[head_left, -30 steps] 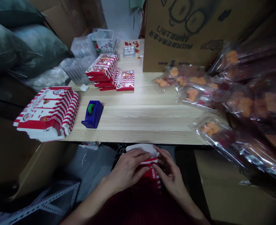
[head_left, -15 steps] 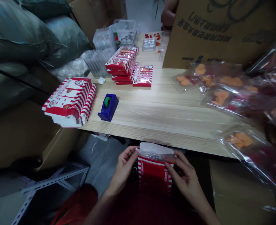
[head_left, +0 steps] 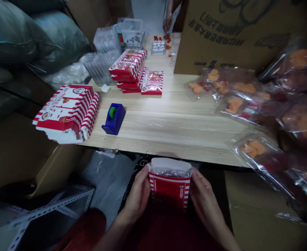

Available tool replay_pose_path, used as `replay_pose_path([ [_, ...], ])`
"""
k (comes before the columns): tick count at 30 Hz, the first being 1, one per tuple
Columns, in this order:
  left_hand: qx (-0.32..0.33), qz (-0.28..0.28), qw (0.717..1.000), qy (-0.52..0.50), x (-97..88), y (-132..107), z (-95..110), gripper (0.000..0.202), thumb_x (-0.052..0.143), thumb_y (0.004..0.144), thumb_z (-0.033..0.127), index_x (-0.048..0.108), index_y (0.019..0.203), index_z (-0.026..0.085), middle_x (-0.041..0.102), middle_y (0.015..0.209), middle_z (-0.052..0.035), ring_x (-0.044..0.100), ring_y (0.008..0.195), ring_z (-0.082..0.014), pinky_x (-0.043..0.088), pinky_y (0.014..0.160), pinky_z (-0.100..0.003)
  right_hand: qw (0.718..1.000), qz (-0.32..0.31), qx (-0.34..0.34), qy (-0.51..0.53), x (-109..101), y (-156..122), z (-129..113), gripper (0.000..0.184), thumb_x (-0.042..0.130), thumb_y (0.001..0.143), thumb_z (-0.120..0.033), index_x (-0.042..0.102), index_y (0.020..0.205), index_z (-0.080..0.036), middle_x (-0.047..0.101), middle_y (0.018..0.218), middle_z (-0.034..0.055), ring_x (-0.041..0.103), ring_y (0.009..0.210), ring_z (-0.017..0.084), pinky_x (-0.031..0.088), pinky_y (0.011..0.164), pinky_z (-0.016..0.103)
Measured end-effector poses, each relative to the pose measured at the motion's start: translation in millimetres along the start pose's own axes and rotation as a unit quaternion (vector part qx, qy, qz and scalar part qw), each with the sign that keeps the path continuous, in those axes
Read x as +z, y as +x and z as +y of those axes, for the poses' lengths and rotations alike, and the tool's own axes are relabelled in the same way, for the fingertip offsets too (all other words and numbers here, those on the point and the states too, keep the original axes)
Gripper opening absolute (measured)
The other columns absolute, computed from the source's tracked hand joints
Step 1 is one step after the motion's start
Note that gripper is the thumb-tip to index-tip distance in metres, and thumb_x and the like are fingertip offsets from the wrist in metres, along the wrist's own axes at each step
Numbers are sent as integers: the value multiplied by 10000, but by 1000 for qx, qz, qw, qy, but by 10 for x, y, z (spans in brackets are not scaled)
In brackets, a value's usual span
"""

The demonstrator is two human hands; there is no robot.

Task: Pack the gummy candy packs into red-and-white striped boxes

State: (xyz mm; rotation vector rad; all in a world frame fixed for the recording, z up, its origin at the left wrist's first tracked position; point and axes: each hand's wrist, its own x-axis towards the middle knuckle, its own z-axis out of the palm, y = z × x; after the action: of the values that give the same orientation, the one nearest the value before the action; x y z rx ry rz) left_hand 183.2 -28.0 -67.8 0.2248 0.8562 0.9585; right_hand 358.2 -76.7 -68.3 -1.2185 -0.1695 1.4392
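Below the table's front edge I hold a red-and-white striped carton (head_left: 170, 186) upright over my lap. Its white top flap stands open and clear plastic shows inside. My left hand (head_left: 138, 192) presses the carton's left side and my right hand (head_left: 204, 197) presses its right side, fingers curled along the edges. A stack of flat striped cartons (head_left: 67, 112) lies at the table's left end. Closed striped boxes (head_left: 132, 69) are piled further back.
A blue tape dispenser (head_left: 113, 118) sits on the wooden table (head_left: 174, 122). Clear bags of orange pieces (head_left: 250, 104) crowd the right side. A large cardboard box (head_left: 229, 31) stands behind. Clear trays (head_left: 103, 55) and another person's hand (head_left: 167, 23) are at the far end.
The carton was lying under both hands with fingers working at its top; now it stands upright, flap open, gripped at both sides. The view shifted slightly.
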Motion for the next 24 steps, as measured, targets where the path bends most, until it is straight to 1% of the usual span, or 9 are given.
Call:
replay_pose_path([
  [2,-3,-2,999,-33,-19,-12,-19,318,703,926,428,753,1060,143,776,1082,-93,697,1111,-264,475,1056,-386,1000,-2,18,6,-23,-14,-3,350,775,854,-523,751,1128,-307,773,1206,52,697,1166,300,588,979,488],
  [3,-1,1,999,-34,-30,-18,-24,299,716,919,401,764,1052,137,779,1094,-96,686,1149,-275,456,1091,-399,1000,-3,18,2,-48,-22,1,342,767,859,-529,751,1113,-300,783,1178,52,706,1150,297,593,971,484],
  [7,8,18,1000,5,-78,-50,-15,228,771,875,284,777,1059,150,782,1134,-90,671,1198,-275,445,1118,-405,998,-47,10,-42,-176,-51,57,378,722,889,-550,717,1181,-309,801,1112,58,745,1054,292,629,879,478],
  [9,-10,24,999,27,-101,-49,-2,247,793,849,292,775,1059,163,783,1134,-91,683,1172,-274,471,1086,-403,995,-66,4,-68,-205,-48,94,380,746,871,-528,718,1177,-306,801,1113,60,754,1020,294,634,844,468],
  [12,-35,23,996,78,-92,14,26,255,810,813,294,776,1031,164,793,1078,-91,713,1088,-267,518,1010,-381,994,-54,-2,-96,-139,10,101,363,733,872,-489,723,1162,-270,806,1087,69,761,980,299,626,824,459],
  [17,-25,-25,992,120,178,122,190,180,758,818,257,784,973,170,787,871,-51,727,834,-208,561,817,-313,997,-41,-31,-60,108,188,-122,209,742,816,-410,761,923,-232,810,854,53,767,840,284,613,753,410],
  [20,-31,-46,990,127,292,114,309,135,720,841,231,780,944,169,768,839,-34,688,741,-156,538,751,-267,995,-54,-39,-79,115,246,-220,119,737,826,-361,742,840,-243,790,793,31,743,728,239,600,696,367],
  [22,-46,-35,991,117,245,115,332,105,733,820,207,778,907,169,758,812,-23,666,698,-137,521,711,-248,994,-52,-18,-97,43,265,-186,129,746,825,-366,725,821,-239,782,770,22,720,664,218,591,644,349],
  [24,-64,-16,992,109,129,137,309,115,752,790,181,784,901,174,757,792,-16,658,677,-133,507,685,-242,995,-48,12,-88,-46,285,-106,150,764,810,-379,726,851,-239,793,802,21,722,666,213,590,626,342],
])
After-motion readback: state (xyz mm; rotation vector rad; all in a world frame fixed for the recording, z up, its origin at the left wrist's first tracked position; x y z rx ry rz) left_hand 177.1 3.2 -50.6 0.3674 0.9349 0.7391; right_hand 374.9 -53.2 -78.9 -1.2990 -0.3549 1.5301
